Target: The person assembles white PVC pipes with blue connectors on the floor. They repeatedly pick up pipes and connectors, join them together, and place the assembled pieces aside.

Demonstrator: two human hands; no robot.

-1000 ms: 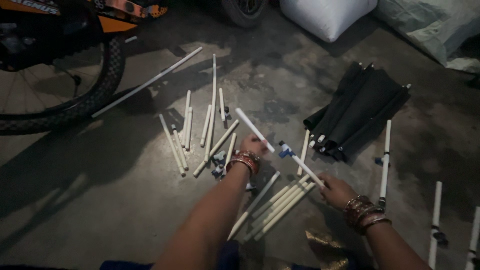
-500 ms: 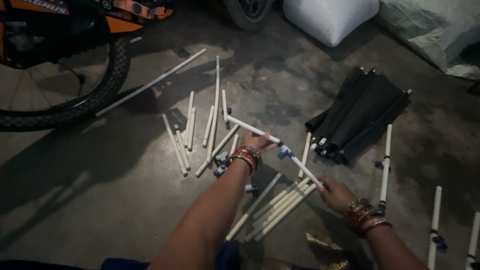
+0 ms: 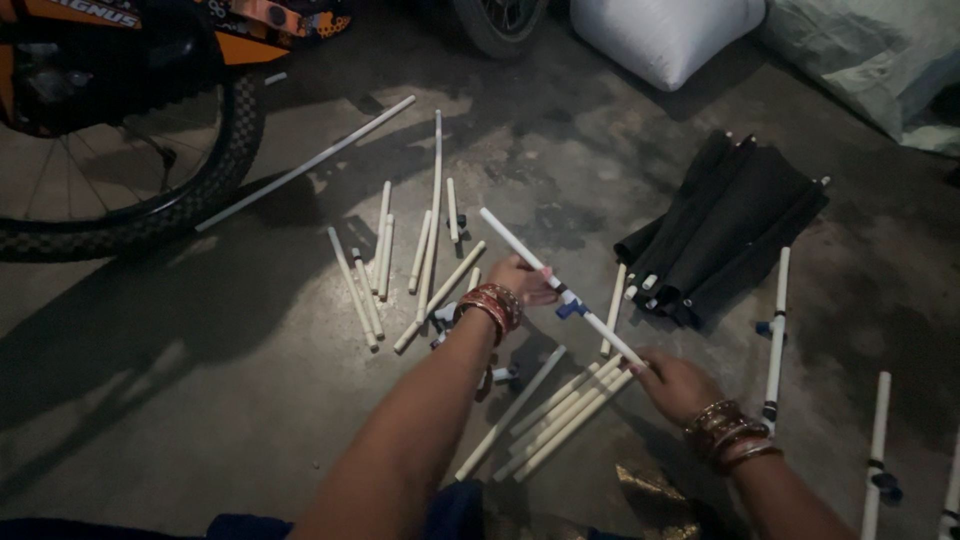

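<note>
Overhead, two hands hold one long white rod above a dim concrete floor.

Both hands are closed on the white rod (image 3: 560, 290), which slants from upper left to lower right and carries a small blue connector (image 3: 572, 309) near its middle. Closing around the rod just above that connector is the left hand (image 3: 520, 280), with red bangles (image 3: 492, 305) at its wrist, while the right hand (image 3: 675, 385) pinches the lower end (its wrist wears bangles too). Under them lies a bundle of loose white rods (image 3: 560, 410), with more rods (image 3: 400, 260) scattered to the left. A folded black fabric (image 3: 730, 230) rests to the right, just beside another rod with clips (image 3: 775, 330). Further off, a bicycle wheel (image 3: 130, 210) stands at upper left and a white sack (image 3: 670, 35) sits at the top.
</note>
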